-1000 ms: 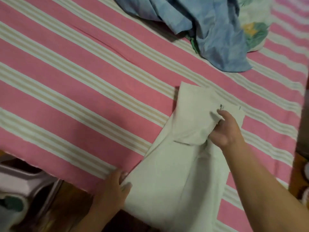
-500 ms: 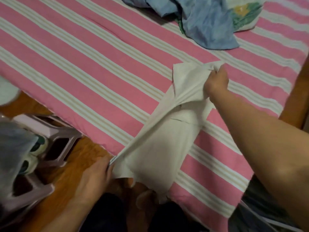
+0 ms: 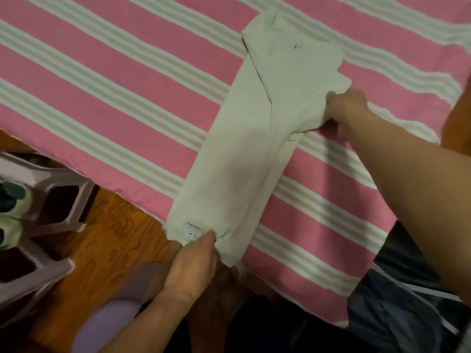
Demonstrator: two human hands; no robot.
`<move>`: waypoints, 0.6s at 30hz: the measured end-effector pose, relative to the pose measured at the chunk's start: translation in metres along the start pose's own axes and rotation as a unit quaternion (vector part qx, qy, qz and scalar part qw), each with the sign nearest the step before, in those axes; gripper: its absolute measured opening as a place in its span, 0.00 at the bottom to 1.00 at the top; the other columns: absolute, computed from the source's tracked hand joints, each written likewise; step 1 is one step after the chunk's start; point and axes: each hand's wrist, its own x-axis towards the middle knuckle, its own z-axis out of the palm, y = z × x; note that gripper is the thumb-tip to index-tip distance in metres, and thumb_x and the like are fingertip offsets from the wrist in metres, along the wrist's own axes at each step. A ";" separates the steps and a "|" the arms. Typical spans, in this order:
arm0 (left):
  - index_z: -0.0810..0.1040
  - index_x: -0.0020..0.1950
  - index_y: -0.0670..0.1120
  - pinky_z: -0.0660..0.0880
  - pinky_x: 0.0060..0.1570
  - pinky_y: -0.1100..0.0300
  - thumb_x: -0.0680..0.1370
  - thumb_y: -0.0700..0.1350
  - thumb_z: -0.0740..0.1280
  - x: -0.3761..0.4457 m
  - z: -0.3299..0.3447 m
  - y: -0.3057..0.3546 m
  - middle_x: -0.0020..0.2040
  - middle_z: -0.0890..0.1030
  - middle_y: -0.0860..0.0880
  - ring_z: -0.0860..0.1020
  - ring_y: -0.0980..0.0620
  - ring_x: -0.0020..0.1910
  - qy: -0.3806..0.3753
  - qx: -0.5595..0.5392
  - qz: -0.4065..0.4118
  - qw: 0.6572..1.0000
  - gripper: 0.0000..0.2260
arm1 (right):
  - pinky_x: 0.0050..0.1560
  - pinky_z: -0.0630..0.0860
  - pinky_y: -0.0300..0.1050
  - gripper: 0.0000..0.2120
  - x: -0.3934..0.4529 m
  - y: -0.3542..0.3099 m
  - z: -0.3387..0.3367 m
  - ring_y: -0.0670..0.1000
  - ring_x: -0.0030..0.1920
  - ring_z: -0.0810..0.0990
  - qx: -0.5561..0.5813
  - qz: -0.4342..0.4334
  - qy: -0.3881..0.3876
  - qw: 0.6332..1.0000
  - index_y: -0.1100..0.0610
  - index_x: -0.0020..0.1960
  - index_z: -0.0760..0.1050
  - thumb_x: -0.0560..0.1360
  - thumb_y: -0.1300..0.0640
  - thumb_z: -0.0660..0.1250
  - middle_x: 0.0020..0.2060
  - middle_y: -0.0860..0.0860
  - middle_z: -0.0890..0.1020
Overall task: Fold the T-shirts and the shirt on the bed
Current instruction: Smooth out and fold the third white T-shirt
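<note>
Both hands grip one pale shirt (image 3: pixel 244 159) — left hand (image 3: pixel 193 261) pinches its near hem; right hand (image 3: pixel 346 105) clutches the far sleeve edge on the striped bed (image 3: pixel 114 85).

The left hand's (image 3: pixel 193 261) fingertips are hidden under the shirt's (image 3: pixel 254 149) hem; its label print is unreadable.

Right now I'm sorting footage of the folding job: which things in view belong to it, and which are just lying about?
Part of the job:
- pale cream cotton garment, folded into a long strip
- pink striped bed sheet under it
- left hand pinching the near end
- right hand gripping the far end

Lying about:
- mauve plastic rack on the floor
- dark grey fabric, lower right
</note>
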 end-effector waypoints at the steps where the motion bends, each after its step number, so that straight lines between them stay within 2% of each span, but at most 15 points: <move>1: 0.70 0.53 0.51 0.76 0.38 0.52 0.76 0.40 0.70 -0.008 -0.008 0.005 0.42 0.80 0.48 0.81 0.44 0.40 -0.013 -0.017 -0.001 1.000 0.13 | 0.56 0.80 0.51 0.18 -0.004 -0.007 -0.004 0.54 0.55 0.80 -0.030 -0.035 0.026 0.999 0.59 0.68 0.69 0.80 0.55 0.64 0.56 0.52 0.78; 4: 0.71 0.59 0.48 0.74 0.47 0.51 0.78 0.39 0.65 -0.034 -0.027 0.023 0.50 0.78 0.48 0.79 0.44 0.48 -0.037 -0.053 -0.005 0.998 0.11 | 0.59 0.76 0.49 0.17 -0.018 -0.021 -0.016 0.53 0.55 0.76 -0.092 -0.094 0.060 0.989 0.59 0.69 0.66 0.82 0.54 0.58 0.56 0.52 0.74; 8: 0.69 0.61 0.51 0.69 0.47 0.57 0.80 0.38 0.61 -0.041 -0.019 0.035 0.52 0.76 0.51 0.78 0.47 0.51 -0.048 -0.051 -0.005 0.998 0.13 | 0.55 0.70 0.46 0.16 -0.014 -0.013 -0.028 0.53 0.54 0.73 -0.160 -0.096 0.049 0.981 0.60 0.69 0.65 0.84 0.55 0.57 0.57 0.52 0.73; 11: 0.64 0.64 0.54 0.73 0.46 0.52 0.80 0.38 0.63 -0.023 0.013 0.029 0.53 0.74 0.51 0.79 0.47 0.50 -0.074 -0.020 0.024 0.997 0.17 | 0.56 0.69 0.44 0.19 -0.003 0.002 -0.030 0.52 0.55 0.71 -0.175 -0.085 0.043 0.980 0.59 0.72 0.64 0.83 0.54 0.58 0.61 0.52 0.72; 13: 0.64 0.69 0.51 0.74 0.49 0.52 0.80 0.44 0.64 -0.012 0.032 0.024 0.57 0.71 0.50 0.77 0.47 0.53 -0.135 0.027 0.035 0.990 0.19 | 0.59 0.70 0.43 0.21 0.000 0.011 -0.026 0.52 0.58 0.73 -0.159 -0.075 0.028 0.984 0.58 0.72 0.64 0.82 0.51 0.60 0.63 0.51 0.74; 15: 0.64 0.73 0.51 0.75 0.56 0.51 0.80 0.54 0.63 -0.007 0.041 0.018 0.63 0.70 0.49 0.75 0.47 0.60 -0.246 0.078 0.075 0.963 0.23 | 0.62 0.72 0.44 0.22 -0.007 0.019 -0.022 0.51 0.59 0.75 -0.116 -0.071 0.038 0.990 0.57 0.71 0.66 0.80 0.49 0.62 0.63 0.50 0.75; 17: 0.69 0.71 0.55 0.75 0.60 0.50 0.79 0.58 0.61 -0.009 0.037 0.017 0.66 0.72 0.50 0.75 0.47 0.63 -0.361 0.094 0.077 0.924 0.21 | 0.60 0.71 0.42 0.19 -0.026 0.032 -0.022 0.50 0.59 0.74 -0.120 -0.096 0.100 0.983 0.57 0.69 0.68 0.80 0.53 0.62 0.64 0.52 0.73; 18: 0.72 0.67 0.56 0.75 0.59 0.51 0.80 0.57 0.61 -0.011 0.031 0.016 0.64 0.75 0.50 0.77 0.47 0.62 -0.370 0.083 0.055 0.924 0.17 | 0.60 0.70 0.43 0.18 -0.041 0.042 -0.022 0.51 0.59 0.73 -0.134 -0.110 0.132 0.976 0.57 0.68 0.69 0.79 0.56 0.61 0.64 0.53 0.72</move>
